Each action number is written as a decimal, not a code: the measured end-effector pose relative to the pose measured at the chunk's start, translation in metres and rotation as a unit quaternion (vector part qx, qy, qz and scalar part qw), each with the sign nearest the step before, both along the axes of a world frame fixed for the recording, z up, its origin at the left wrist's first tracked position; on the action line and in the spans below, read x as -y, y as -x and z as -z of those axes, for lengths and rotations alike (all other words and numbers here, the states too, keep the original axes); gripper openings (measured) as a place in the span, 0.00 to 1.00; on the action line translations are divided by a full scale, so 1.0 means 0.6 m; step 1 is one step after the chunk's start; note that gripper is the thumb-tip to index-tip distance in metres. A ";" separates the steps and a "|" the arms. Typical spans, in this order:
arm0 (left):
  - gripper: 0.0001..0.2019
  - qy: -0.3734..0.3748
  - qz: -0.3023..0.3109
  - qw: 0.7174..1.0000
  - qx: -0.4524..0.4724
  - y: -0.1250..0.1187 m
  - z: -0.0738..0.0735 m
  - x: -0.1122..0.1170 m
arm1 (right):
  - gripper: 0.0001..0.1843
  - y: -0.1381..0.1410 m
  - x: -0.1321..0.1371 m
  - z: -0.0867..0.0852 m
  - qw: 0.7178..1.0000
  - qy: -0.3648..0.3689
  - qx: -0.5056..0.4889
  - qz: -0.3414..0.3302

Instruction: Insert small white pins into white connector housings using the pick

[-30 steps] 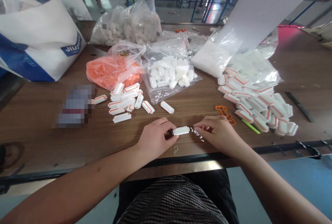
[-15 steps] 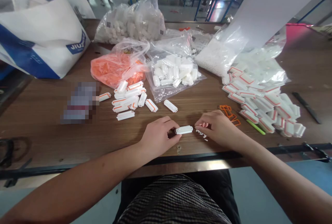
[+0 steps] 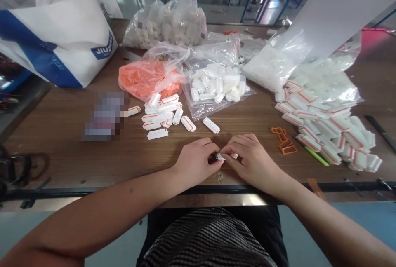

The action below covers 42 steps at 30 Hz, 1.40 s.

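Observation:
My left hand (image 3: 195,160) pinches one end of a small white plastic connector housing (image 3: 220,157) just above the table. My right hand (image 3: 253,160) is brought against it, thumb and finger pressed together over the housing's right part and covering most of it. Whether a tiny piece sits between those right fingertips is hidden. Under my right hand, the small loose white pieces are almost wholly covered. In front of my hands lies a single white housing (image 3: 211,125). Left of it is a heap of housings (image 3: 158,117), several with orange frames fitted.
Orange frames (image 3: 288,146) and a lime-green pen-like tool (image 3: 317,156) lie right, beside a big pile of housings (image 3: 329,125). Behind stand a bag of orange parts (image 3: 142,78), a bag of white parts (image 3: 213,83) and a bag of white granules (image 3: 269,67). A large white-blue bag (image 3: 71,48) stands left.
My right hand has moved left from the small white pieces to the housing, and its fingers now press on it. The whole view has shifted slightly.

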<state>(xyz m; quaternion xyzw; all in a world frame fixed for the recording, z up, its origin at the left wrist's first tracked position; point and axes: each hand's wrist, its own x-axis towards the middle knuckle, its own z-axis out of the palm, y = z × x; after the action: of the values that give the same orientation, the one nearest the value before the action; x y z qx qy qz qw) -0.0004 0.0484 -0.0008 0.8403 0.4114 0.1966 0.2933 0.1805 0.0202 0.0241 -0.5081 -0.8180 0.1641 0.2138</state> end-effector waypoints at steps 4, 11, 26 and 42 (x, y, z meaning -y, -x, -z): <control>0.04 -0.002 -0.005 1.000 -0.007 0.001 0.001 0.000 | 0.14 0.003 0.003 -0.008 0.996 -0.037 0.072 -0.025; 0.04 -0.001 -0.002 1.000 0.012 0.002 0.006 -0.001 | 0.13 -0.002 0.017 -0.006 0.993 -0.067 0.092 -0.043; 0.03 0.009 -0.006 1.000 0.027 0.001 0.003 -0.001 | 0.09 -0.037 0.020 -0.001 0.994 -0.109 0.011 0.021; 0.03 -0.012 0.009 0.999 0.032 0.003 0.002 -0.002 | 0.12 -0.070 0.016 0.015 0.986 -0.006 0.107 0.131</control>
<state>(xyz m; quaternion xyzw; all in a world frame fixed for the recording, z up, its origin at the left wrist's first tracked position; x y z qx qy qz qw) -0.0024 0.0493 -0.0018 0.8407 0.3920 0.2251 0.2981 0.2226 0.0108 0.0148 -0.6245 -0.7633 0.0748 0.1476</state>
